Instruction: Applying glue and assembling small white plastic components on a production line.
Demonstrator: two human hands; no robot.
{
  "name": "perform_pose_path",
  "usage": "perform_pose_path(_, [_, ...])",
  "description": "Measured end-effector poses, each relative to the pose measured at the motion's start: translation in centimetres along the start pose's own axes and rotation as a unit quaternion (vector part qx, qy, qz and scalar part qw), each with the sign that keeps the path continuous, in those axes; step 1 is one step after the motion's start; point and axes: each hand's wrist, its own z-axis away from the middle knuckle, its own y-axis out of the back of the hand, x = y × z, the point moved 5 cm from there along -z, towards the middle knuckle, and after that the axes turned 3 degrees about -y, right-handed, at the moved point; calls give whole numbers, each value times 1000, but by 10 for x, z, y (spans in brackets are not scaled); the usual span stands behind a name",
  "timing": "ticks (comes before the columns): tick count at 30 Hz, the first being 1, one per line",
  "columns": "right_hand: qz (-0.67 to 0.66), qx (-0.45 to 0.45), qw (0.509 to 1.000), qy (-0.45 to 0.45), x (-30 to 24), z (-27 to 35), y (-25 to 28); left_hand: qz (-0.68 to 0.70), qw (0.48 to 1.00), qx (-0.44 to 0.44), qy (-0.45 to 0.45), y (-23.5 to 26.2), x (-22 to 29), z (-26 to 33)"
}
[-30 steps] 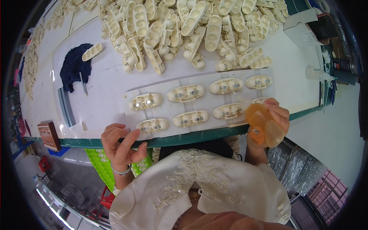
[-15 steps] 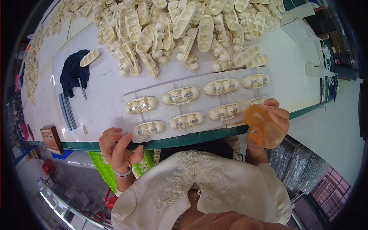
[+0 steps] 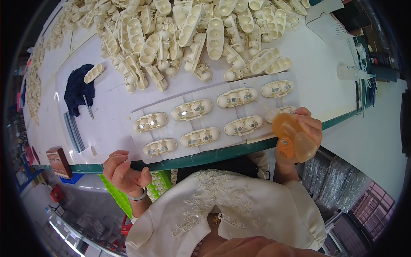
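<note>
My right hand (image 3: pixel 305 128) grips a translucent orange squeeze bottle (image 3: pixel 291 137) at the table's near right edge, its thin nozzle pointing toward the nearest cream part (image 3: pixel 280 112). My left hand (image 3: pixel 124 169) hangs curled just below the green table edge (image 3: pixel 192 159), holding nothing. Between them lies a white sheet (image 3: pixel 171 128) carrying several cream oval two-cup plastic parts in two rows, such as one cream oval part (image 3: pixel 192 109).
A large heap of the same cream parts (image 3: pixel 192 30) fills the far side of the white table. A dark blue cloth (image 3: pixel 77 88) with one cream part on it lies at the left. A clear bottle (image 3: pixel 349 72) stands at the right. A small brown box (image 3: pixel 58 160) sits near left.
The view has tilted slightly. My left hand's fingers have curled in more below the table edge. My right hand keeps the orange bottle at the sheet's right end.
</note>
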Motion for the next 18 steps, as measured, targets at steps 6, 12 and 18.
perform_pose_path(6, [15,-8,1000,-14,5,3,-2,-4,1000,17,14,2,-3,3])
perform_pose_path(12, [-3,13,1000,2,5,3,9,-8,1000,11,14,1,-3,2])
perform_pose_path(18, [75,55,996,15,17,3,25,-6,1000,12,9,3,-4,4])
